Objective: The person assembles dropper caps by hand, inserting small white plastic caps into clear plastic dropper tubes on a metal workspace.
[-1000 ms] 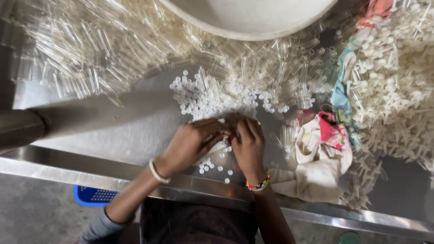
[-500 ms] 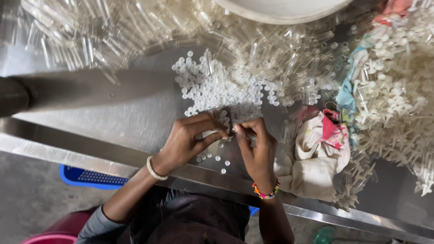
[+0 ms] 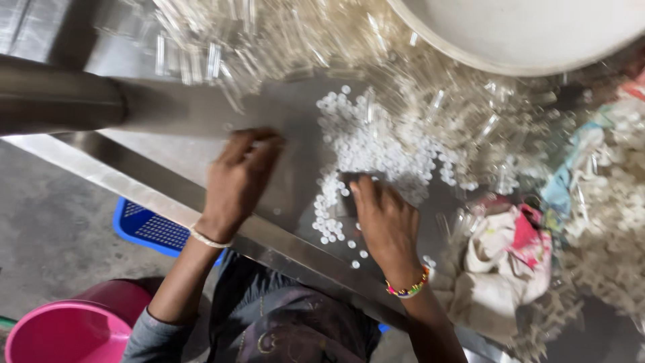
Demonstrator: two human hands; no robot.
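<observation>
My left hand (image 3: pixel 238 178) lies palm down on the bare steel table (image 3: pixel 168 128), fingers spread toward the left, with nothing visible in it. My right hand (image 3: pixel 383 222) rests at the near edge of a heap of small white round caps (image 3: pixel 376 144), fingertips curled among them; whether it grips one is hidden. A mass of clear plastic tubes (image 3: pixel 269 40) is spread over the far side of the table. A white bangle circles the left wrist and a coloured bead bracelet the right.
A large white basin (image 3: pixel 524 33) stands at the far right. Crumpled pink and white cloth (image 3: pixel 504 262) lies right of my right hand. A steel pipe (image 3: pixel 60 101) juts in from the left. Below the table edge are a blue crate (image 3: pixel 144 225) and a pink bucket (image 3: pixel 64 333).
My hands were together over the loose caps. They have come apart: the left slid leftward onto bare steel, the right stays by the caps. The camera view has shifted right and down.
</observation>
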